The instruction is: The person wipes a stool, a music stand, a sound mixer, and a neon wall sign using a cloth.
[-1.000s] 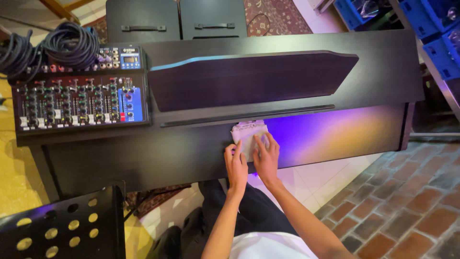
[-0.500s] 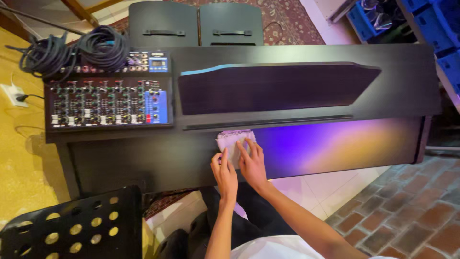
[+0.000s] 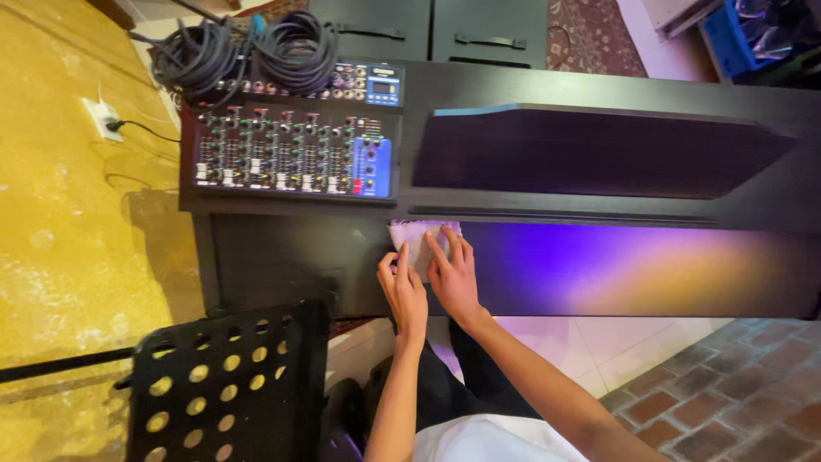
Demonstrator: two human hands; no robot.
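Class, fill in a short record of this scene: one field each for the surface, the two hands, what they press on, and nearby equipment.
Surface: closed black piano lid, lit purple
Left hand: flat on the lid, fingertips at the cloth's edge
Right hand: flat on the cloth
Cloth: small, pale, folded
Upper left: audio mixer with coiled black cables
Lower left: perforated black music stand

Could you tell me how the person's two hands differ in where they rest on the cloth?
The right hand lies flat across the white cloth with fingers spread, covering much of it. The left hand sits lower and further left, only its fingertips reaching the cloth's left edge. Both hands are bare, palms down, and press on the closed black piano lid.
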